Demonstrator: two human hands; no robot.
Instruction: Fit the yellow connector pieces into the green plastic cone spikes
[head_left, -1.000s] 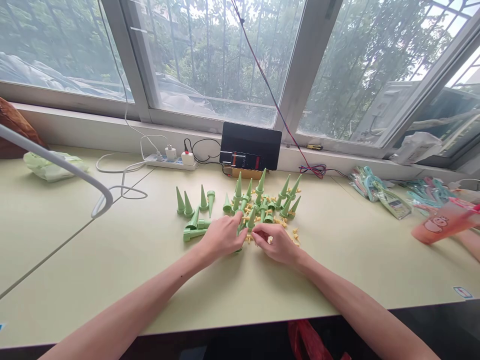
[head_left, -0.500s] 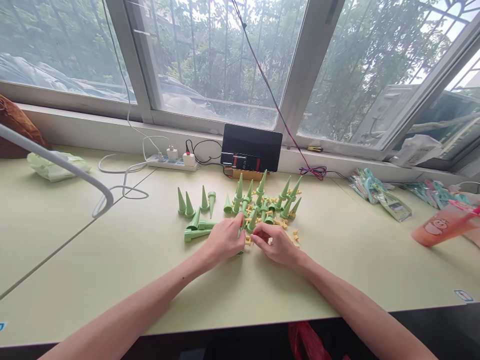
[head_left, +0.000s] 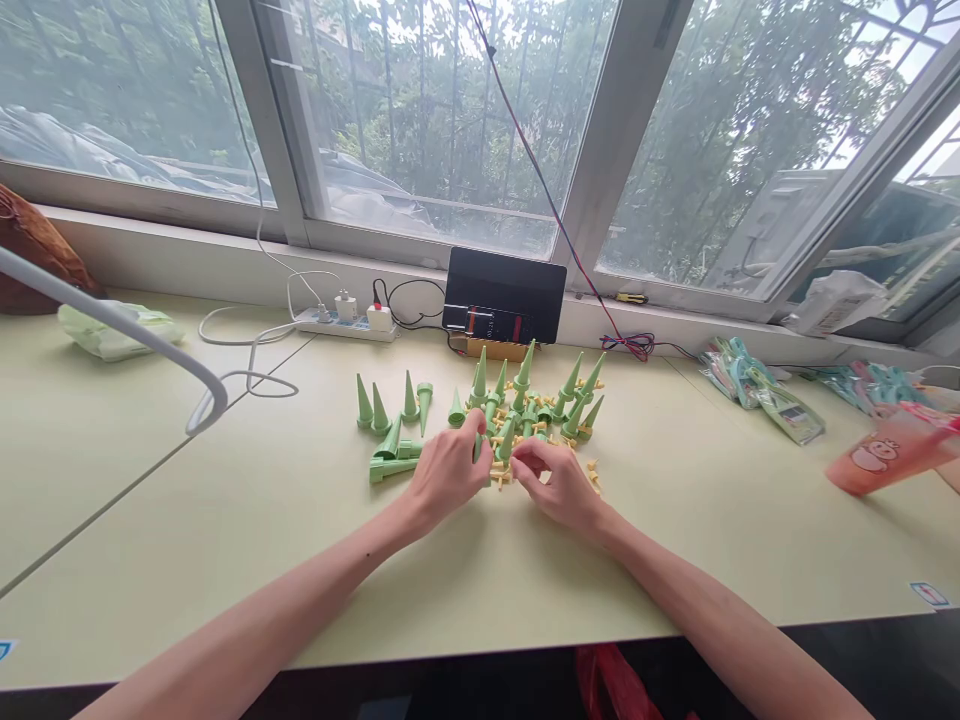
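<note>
A heap of green cone-shaped plastic spikes (head_left: pixel 551 398) stands mid-table, mixed with small yellow plastic pieces (head_left: pixel 592 470). My left hand (head_left: pixel 446 472) is curled around a green spike (head_left: pixel 478 447) at the heap's near edge. My right hand (head_left: pixel 556 482) is beside it with fingers pinched together; several yellow pieces lie under its fingertips, and I cannot make out what it pinches. To the left, a few green spikes (head_left: pixel 373 411) stand upright apart from the heap and two lie flat (head_left: pixel 390 466).
A black device (head_left: pixel 504 296) leans against the window sill behind the heap. A white power strip (head_left: pixel 346 323) with cables lies at the back left, beside a white lamp arm (head_left: pixel 112 330). Packaged coloured goods (head_left: pixel 757 390) and an orange pouch (head_left: pixel 885 455) lie at the right.
Both hands have shifted slightly away from me into the heap's near edge. My left thumb now rests higher on the green spike.
</note>
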